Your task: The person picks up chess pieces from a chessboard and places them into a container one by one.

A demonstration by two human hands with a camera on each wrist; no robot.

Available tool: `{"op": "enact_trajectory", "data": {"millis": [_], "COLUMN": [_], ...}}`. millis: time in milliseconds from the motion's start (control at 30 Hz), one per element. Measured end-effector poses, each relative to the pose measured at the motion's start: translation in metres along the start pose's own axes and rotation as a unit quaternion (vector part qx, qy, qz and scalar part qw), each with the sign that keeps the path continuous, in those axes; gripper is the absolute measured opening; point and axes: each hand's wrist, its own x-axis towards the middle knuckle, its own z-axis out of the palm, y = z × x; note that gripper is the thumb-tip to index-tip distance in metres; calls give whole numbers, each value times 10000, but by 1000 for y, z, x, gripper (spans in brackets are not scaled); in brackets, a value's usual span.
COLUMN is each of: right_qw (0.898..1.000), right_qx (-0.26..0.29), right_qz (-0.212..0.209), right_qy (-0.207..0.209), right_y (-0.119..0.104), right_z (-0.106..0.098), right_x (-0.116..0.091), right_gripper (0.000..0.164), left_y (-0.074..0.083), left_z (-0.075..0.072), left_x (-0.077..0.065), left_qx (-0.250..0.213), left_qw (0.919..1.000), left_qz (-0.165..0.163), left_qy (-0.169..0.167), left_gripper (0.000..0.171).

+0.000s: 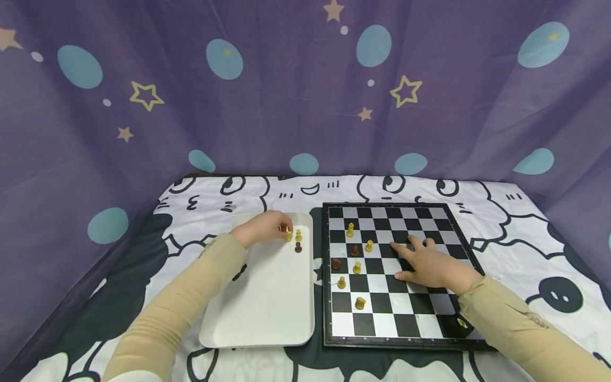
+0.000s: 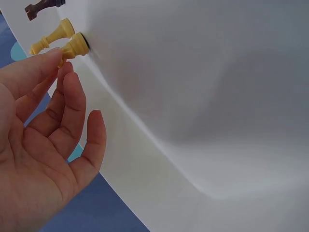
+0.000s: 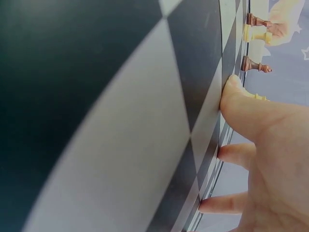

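Note:
At the far right end of the white tray (image 1: 267, 313), my left hand (image 1: 266, 228) pinches a yellow chess piece (image 2: 76, 46) between thumb and fingertips. Its base points at the tray surface in the left wrist view. Close beside it in the tray stand another yellow chess piece (image 1: 298, 235) and a dark brown chess piece (image 1: 298, 247). My right hand (image 1: 426, 265) has its fingers spread, with fingertips on the chessboard (image 1: 401, 303). Several yellow pieces, one a chess piece (image 1: 369, 245) near those fingers, and two reddish-brown pieces (image 1: 355, 250) occupy the board's left half.
The board lies directly right of the tray, both on a black-and-white cartoon cloth (image 1: 506, 212). A yellow piece (image 1: 360, 303) is near the board's front left. Behind the table hangs a purple curtain (image 1: 296, 106) with stars and blue ovals.

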Motion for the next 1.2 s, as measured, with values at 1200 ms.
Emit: {"op": "enact_trajectory", "data": {"millis": [1200], "right_qw": [10000], "right_qx": [76], "right_qz": [11], "right_qy": [-16], "right_y": [0], "right_z": [0], "right_x": [-1], "right_gripper": [77], "left_y": [-9], "left_z": [-9], "left_x": [-11], "left_qx": [-311], "left_qw": [9994], "left_qz": [110], "left_qy": [124], "left_gripper": [11]}}
